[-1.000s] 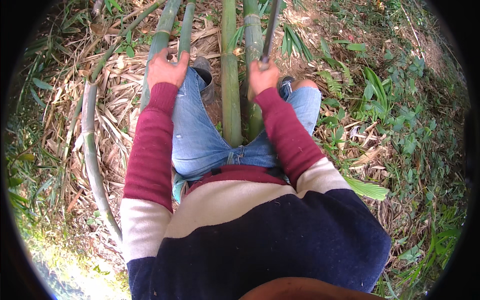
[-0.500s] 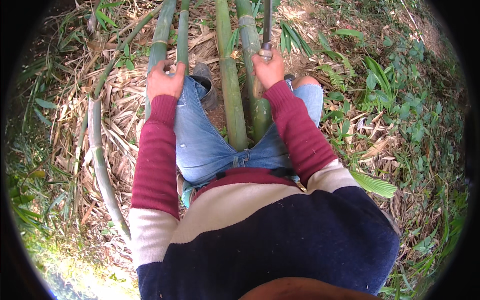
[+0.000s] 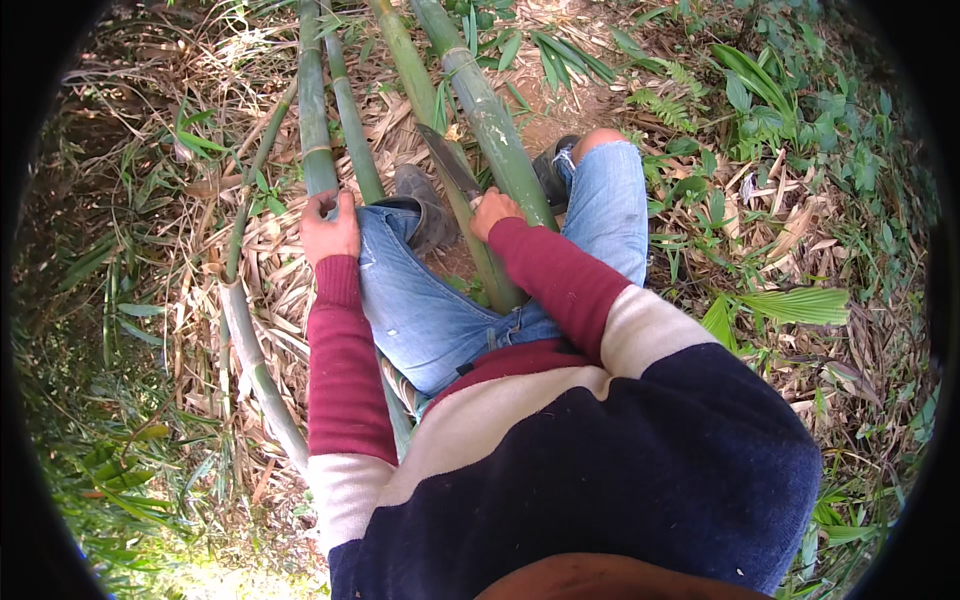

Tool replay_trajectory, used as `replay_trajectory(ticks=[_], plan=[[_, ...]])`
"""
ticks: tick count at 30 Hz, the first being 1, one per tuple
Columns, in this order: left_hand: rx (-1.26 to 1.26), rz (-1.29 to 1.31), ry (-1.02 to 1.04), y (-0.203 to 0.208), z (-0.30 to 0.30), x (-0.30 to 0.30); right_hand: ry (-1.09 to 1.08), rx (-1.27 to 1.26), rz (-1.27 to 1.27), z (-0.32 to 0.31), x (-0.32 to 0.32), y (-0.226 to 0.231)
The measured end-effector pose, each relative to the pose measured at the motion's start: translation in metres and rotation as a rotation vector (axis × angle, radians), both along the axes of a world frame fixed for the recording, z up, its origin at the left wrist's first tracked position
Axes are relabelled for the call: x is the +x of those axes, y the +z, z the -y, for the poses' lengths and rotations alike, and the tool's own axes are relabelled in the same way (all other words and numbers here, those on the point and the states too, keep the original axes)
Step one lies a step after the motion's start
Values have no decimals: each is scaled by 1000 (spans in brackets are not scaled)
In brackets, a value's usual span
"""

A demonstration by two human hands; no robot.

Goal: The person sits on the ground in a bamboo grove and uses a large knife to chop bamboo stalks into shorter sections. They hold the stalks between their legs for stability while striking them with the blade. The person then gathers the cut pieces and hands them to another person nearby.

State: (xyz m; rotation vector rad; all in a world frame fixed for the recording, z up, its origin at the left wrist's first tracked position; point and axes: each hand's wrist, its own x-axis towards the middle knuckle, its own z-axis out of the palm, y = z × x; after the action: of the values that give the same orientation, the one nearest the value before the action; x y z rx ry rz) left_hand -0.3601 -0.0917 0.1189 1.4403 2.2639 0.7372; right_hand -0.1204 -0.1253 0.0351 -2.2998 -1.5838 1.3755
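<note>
Green bamboo stalk (image 3: 318, 140), upper left: our left hand (image 3: 330, 228) fingers wrapped round it, prob. steadying. Right hand (image 3: 494, 212), centre, fingers clenched on knife (image 3: 450, 160), blade laid vs. thicker stalk (image 3: 485, 110).

Bamboo stalks and a knife

A slim green bamboo stalk (image 3: 316, 120) lies lengthwise left of the thick bamboo stalk (image 3: 487, 115); the grey-bladed knife (image 3: 449, 160) slants just left of that thick stalk, tip pointing away.
</note>
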Motion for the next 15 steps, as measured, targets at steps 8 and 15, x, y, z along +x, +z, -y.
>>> replay_trajectory(ticks=[8, 15], plan=[[35, 36, -2, -8, 0, -8, 85, 136, -95, -9, -25, 51], [-8, -12, 31, -10, 4, -6, 22, 60, 34, 14, -12, 6]])
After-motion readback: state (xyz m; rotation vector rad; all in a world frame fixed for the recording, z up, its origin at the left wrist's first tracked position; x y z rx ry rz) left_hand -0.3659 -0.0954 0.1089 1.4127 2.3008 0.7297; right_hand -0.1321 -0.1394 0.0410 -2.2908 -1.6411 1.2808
